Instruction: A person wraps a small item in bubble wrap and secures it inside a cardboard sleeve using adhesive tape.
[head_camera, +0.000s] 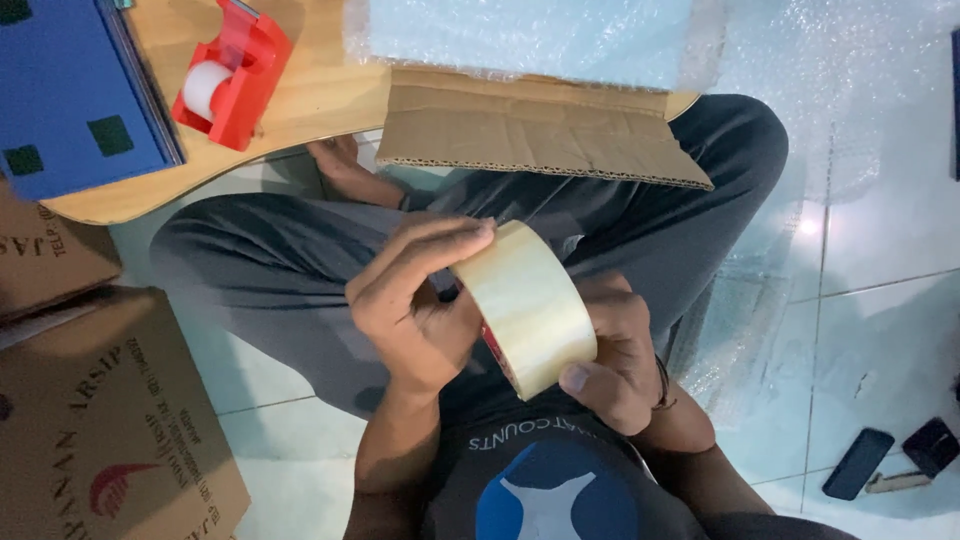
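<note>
Tape roll (527, 310) gripped between left hand (415, 300) and right hand (615, 360), red dispenser (232, 75) holding white roll (206, 88)

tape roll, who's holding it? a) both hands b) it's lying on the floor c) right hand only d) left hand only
a: the tape roll sits between the left hand and the right hand, left fingers over its top edge and right thumb on its lower rim, above the lap.
</note>
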